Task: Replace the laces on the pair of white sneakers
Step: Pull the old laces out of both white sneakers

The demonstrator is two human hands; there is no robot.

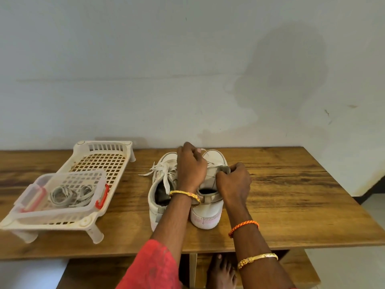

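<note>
Two white sneakers sat mid-frame on the wooden table. At left, a clear box of spare laces rested in a white rack. The left sneaker kept its lace. The left hand pinched the right sneaker's lace, while the right hand gripped its tongue. A hard tug could probably snag the lace or drag the shoe.

1. A loose red sleeve covers the left upper forearm, nearest the camera.
2. A gold bangle circles the left wrist, beyond the red sleeve.
3. The right wrist carries a twisted orange thread band; a second ornate gold bangle sits below it, level with the sleeve.
4. A bare foot shows right of the sleeve.
</note>
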